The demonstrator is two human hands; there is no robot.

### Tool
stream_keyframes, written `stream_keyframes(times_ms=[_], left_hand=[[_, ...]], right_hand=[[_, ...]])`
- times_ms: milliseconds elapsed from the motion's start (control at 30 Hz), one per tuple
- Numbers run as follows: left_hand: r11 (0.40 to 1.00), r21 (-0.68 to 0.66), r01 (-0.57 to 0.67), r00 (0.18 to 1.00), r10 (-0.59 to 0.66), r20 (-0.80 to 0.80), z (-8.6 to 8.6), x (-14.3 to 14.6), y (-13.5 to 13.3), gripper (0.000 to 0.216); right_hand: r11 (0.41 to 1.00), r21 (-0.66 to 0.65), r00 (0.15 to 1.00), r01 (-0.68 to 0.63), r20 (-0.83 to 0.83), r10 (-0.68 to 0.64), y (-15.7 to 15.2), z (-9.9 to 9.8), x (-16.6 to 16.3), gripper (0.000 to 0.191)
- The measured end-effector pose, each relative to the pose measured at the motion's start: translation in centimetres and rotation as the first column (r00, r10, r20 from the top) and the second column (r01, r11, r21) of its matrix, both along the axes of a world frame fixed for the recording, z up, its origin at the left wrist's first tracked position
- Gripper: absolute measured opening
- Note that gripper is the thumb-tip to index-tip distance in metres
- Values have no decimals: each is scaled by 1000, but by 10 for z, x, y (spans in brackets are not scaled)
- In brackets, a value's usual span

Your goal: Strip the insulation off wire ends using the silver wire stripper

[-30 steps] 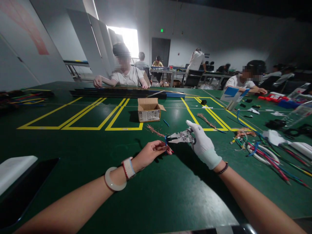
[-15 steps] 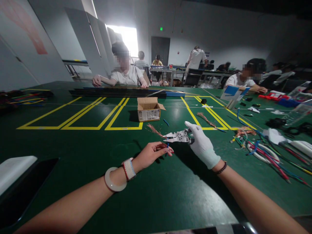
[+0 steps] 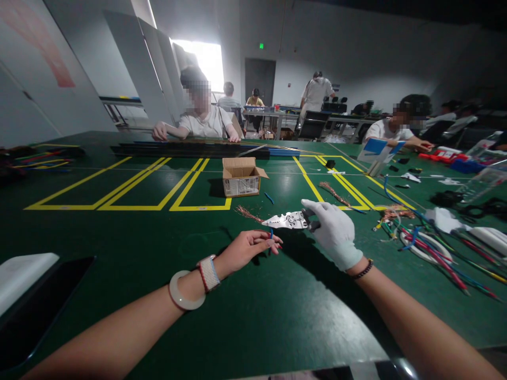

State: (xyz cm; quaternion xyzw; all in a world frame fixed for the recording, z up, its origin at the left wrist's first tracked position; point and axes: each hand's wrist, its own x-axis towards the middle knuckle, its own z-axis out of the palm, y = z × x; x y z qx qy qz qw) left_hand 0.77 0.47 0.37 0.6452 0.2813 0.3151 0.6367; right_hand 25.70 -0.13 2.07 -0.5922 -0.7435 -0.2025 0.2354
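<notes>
My right hand (image 3: 333, 231), in a white glove, is closed round the handles of a metal wire stripper (image 3: 285, 220), whose jaws point left above the green table (image 3: 158, 248). My bare left hand (image 3: 247, 248) sits just below the jaws, its fingers pinched on a short blue wire piece (image 3: 271, 234). A small heap of stripped copper strands (image 3: 249, 214) lies on the table just beyond the stripper's tip.
An open cardboard box (image 3: 241, 178) stands ahead between yellow tape lines. A tangle of coloured wires (image 3: 428, 243) lies at the right. A dark tablet (image 3: 35, 311) lies at the near left. Other people sit across the table and at the far right.
The stripper's jaws have closed and moved slightly up and left, away from the blue wire piece. My left hand has stayed almost in place.
</notes>
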Motion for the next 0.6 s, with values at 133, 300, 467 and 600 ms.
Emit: stream_keyframes(times_ms=[133, 300, 467, 600], left_hand=[[999, -30, 33, 999, -32, 29, -1, 0, 1, 30], [999, -23, -46, 999, 46, 27, -2, 0, 2, 23], [992, -64, -108, 992, 112, 53, -4, 0, 2, 19], [988, -85, -128, 985, 137, 107, -2, -2, 0, 18]], right_hand=[[999, 49, 999, -20, 45, 18, 0, -1, 2, 52], [990, 27, 985, -142, 108, 138, 2, -4, -5, 41], [981, -119, 983, -150, 83, 161, 3, -17, -16, 50], [974, -110, 970, -196, 127, 209, 2, -23, -21, 57]])
